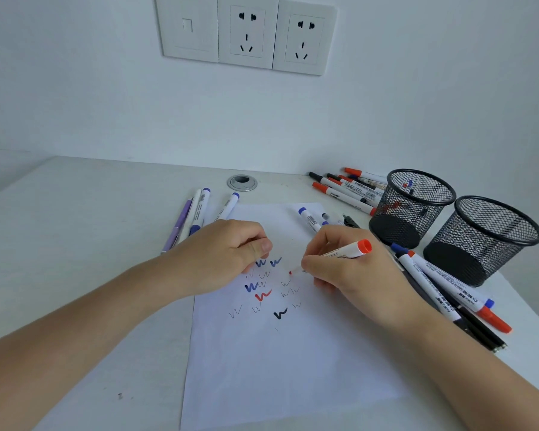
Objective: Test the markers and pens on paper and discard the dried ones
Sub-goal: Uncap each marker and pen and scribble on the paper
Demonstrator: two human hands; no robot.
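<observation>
View from above a white desk (84, 259) set against a wall, looking down at a person's two bare hands over a sheet of paper (277, 374). The right hand (349, 275) grips a red marker (347, 251) like a pen, fingers wrapped round its barrel, with the uncapped tip touching the paper near the middle of the sheet. The left hand (227, 253) rests on the paper just beside it, curled into a loose fist with the thumb against the forefinger; whether it holds anything, such as the cap, cannot be told. The paper already carries more than a dozen small zigzag test marks (263, 295): bold ones in blue, red and black, and several thin grey ones. So the testing looks well under way, not finished. Pens and markers lie in separate groups: a few to the left of the paper (196, 213), a row at the back right (346, 189), one blue marker (308, 217) at the top of the sheet, and a bundle under the right wrist (448, 290). Two black mesh cups (414, 206) stand at the right; the farther one seems to hold a few markers. Which group is tested, untested or dried out cannot be told.
</observation>
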